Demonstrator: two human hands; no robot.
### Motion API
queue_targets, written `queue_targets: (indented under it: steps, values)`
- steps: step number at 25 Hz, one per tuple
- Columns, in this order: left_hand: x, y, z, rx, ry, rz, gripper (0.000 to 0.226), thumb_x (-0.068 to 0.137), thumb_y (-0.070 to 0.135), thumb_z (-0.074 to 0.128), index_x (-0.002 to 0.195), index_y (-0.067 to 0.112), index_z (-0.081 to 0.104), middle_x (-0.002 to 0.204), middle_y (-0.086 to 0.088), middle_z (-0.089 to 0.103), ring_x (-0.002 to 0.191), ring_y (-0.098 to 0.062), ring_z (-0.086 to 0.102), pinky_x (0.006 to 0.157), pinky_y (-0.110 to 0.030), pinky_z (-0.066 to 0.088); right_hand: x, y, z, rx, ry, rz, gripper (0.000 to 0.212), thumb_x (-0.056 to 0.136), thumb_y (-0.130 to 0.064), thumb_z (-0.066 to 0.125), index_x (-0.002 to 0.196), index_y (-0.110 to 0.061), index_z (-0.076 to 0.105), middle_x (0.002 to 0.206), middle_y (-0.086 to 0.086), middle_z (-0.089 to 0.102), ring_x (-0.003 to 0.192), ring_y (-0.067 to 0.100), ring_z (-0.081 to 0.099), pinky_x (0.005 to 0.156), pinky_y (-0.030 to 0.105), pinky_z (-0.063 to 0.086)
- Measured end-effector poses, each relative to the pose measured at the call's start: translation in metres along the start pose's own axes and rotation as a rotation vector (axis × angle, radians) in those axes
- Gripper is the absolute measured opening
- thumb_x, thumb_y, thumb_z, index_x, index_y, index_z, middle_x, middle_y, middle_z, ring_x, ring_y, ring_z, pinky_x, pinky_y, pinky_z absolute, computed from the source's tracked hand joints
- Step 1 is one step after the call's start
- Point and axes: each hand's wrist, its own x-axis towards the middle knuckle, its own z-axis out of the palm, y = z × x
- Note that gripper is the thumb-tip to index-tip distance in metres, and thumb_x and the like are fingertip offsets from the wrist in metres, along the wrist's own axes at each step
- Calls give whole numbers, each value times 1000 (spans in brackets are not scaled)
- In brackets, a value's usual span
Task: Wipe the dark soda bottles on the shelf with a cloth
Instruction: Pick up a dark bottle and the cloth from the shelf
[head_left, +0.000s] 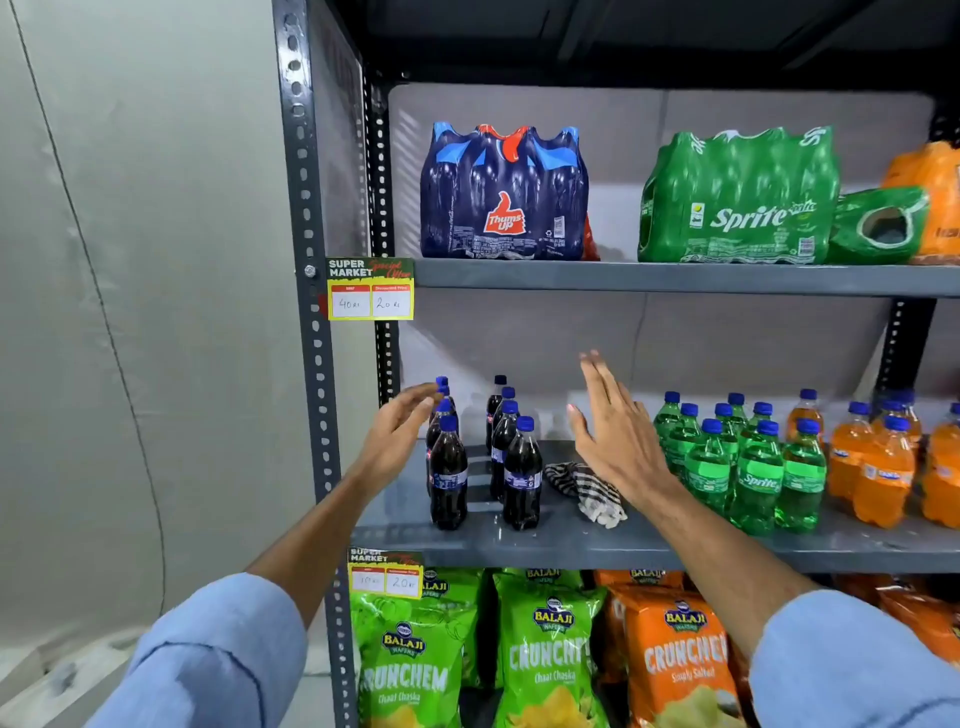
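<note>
Sleeves: two blue cuffs at the lower corners, bare forearms reaching up to the middle shelf. Left hand: fingers loosely curved, grip wide and holding nothing, fingertips just beside the caps of the left row of dark bottles; whether they touch a cap cannot be told. Right hand: flat, fingers spread, grip wide and empty, raised above the shelf between the dark bottles and the green bottles. Cloth: striped, crumpled, lying on the shelf just right of the dark bottles, below and slightly left of the right palm, apart from both hands. Dark bottles: two short rows, upright, blue caps, at the shelf's left end. Orange bottles: far right, not concerned. Step in hand, as judged: the start, reaching in, no wiping begun. Next move calls for the right hand to drop onto the cloth and gather it, while the left steadies or lifts a front bottle; care needed, since the rows stand close and a knock could topple neighbours.
</note>
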Motion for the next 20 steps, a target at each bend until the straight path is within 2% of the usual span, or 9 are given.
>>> queue_targets:
  steps: [2, 4, 6, 8, 10, 12, 13, 16, 20]
  values:
    - [4, -19, -3, -115, -52, -95, 32, 107, 16, 42, 131, 14, 62, 129, 0, 69, 117, -4, 64, 115, -41, 42, 0, 13, 10, 59, -31, 65, 63, 99, -19, 52, 154, -7, 24, 161, 14, 29, 137, 34, 46, 107, 47, 43]
    - [6, -43, -2, -194, -93, -148, 33, 107, 13, 40, 126, 17, 66, 133, -8, 68, 122, -13, 64, 115, -39, 42, -4, 29, 26, 89, -98, 118, 57, 97, -10, 54, 150, -4, 32, 153, 18, 40, 124, 37, 57, 102, 43, 48]
    - [11, -53, 5, -296, -121, -191, 33, 107, 12, 39, 120, 18, 69, 134, -11, 69, 121, -14, 66, 112, -31, 45, -5, 40, 42, 100, -178, 144, 56, 95, -4, 55, 148, -2, 36, 146, 21, 46, 108, 34, 66, 94, 39, 55]
    - [16, -60, 14, -353, -194, -193, 35, 107, 15, 38, 121, 7, 69, 132, -10, 71, 124, -14, 65, 111, -29, 45, -6, 49, 59, 84, -260, 151, 58, 94, -4, 55, 148, -4, 35, 144, 22, 47, 97, 29, 68, 87, 36, 59]
    - [19, -69, 24, -410, -264, -178, 37, 105, 23, 42, 123, 0, 66, 130, -14, 71, 129, -24, 62, 112, -37, 44, -8, 57, 76, 33, -368, 162, 59, 96, -14, 55, 150, -6, 32, 147, 19, 44, 110, 29, 63, 95, 40, 55]
    - [23, -73, 31, -476, -297, -169, 39, 101, 27, 45, 119, 0, 66, 127, -19, 71, 128, -31, 62, 112, -43, 42, -8, 59, 89, -40, -503, 220, 61, 100, -29, 50, 153, -10, 26, 152, 16, 38, 134, 32, 46, 108, 46, 44]
    - [26, -75, 34, -484, -308, -157, 41, 100, 27, 46, 119, -2, 66, 126, -22, 71, 127, -34, 63, 113, -45, 41, -8, 60, 96, -77, -575, 253, 63, 101, -36, 48, 154, -13, 24, 154, 14, 37, 139, 33, 39, 111, 47, 40]
    - [31, -76, 41, -445, -317, -110, 45, 100, 29, 45, 123, -5, 64, 124, -25, 71, 117, -42, 67, 112, -50, 42, -12, 67, 111, -160, -694, 305, 63, 101, -47, 43, 155, -22, 24, 155, 9, 38, 142, 33, 35, 111, 49, 40]
    - [33, -75, 41, -452, -267, -69, 46, 96, 41, 56, 114, 0, 68, 115, -22, 76, 98, -38, 74, 104, -48, 51, -20, 73, 121, -139, -694, 311, 57, 102, -43, 43, 153, -24, 28, 156, 6, 37, 142, 34, 34, 111, 49, 39]
